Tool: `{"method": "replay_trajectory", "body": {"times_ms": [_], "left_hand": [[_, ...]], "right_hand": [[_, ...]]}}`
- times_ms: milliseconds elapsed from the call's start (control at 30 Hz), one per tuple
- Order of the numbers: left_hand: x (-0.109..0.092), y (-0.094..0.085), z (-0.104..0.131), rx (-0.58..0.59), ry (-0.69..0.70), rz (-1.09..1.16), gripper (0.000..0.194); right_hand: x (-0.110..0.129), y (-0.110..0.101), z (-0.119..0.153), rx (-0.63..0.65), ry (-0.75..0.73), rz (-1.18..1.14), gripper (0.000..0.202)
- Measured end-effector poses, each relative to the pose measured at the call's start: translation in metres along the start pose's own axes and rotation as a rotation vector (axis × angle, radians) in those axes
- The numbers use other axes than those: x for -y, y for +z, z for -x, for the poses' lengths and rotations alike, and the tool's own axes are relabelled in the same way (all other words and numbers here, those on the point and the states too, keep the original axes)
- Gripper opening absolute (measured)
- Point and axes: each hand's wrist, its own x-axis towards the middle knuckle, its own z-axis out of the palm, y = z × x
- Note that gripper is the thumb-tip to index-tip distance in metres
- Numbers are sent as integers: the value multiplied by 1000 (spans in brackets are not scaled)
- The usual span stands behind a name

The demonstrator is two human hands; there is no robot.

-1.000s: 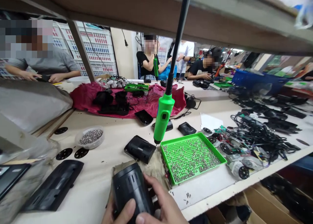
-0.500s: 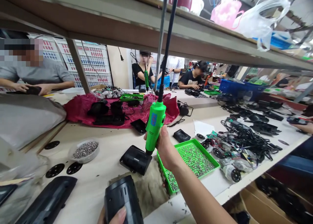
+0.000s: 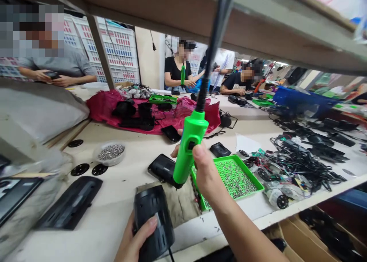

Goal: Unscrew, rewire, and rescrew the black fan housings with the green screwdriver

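My right hand (image 3: 204, 166) is wrapped round a green electric screwdriver (image 3: 189, 147) that hangs from a cord, its tip pointing down. In my left hand (image 3: 140, 233) is a black plastic housing (image 3: 153, 220), thumb across its face, with a black cable running from its lower end. The screwdriver's tip is above and to the right of the housing, apart from it. Behind the tip another black housing (image 3: 162, 168) lies at the edge of a grey cloth (image 3: 183, 201). A green tray of screws (image 3: 235, 178) sits just right of my right hand.
A clear bowl of screws (image 3: 111, 153) and a long black casing (image 3: 71, 202) are on the left. Wires and motor parts (image 3: 295, 159) are heaped at right. An overhead shelf (image 3: 258, 33) crosses the view; several co-workers sit beyond a pink plastic sheet (image 3: 106, 109).
The view has shifted, so the bench appears further right and higher. My left hand has raised the housing further into view. The screwdriver has turned in my right hand, and its switch now faces me.
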Motion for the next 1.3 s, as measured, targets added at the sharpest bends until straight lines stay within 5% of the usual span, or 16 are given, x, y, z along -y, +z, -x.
{"method": "replay_trajectory", "body": {"times_ms": [267, 467, 633, 833, 967, 1300], "left_hand": [[-3, 2, 7, 64, 27, 60, 83], [-1, 3, 12, 8, 8, 112, 82], [0, 6, 14, -11, 57, 61, 78], [1, 11, 15, -20, 111, -27, 77], [0, 14, 15, -22, 122, -28, 76], [2, 18, 14, -53, 154, -27, 77]], "right_hand": [[-2, 19, 19, -31, 10, -150, 58], [-17, 7, 18, -21, -5, -391, 53], [-20, 1, 36, -190, -91, -398, 45], [1, 18, 31, -370, -159, -583, 66], [6, 29, 23, -358, -159, -634, 71], [-28, 37, 18, -235, -144, -593, 70]]}}
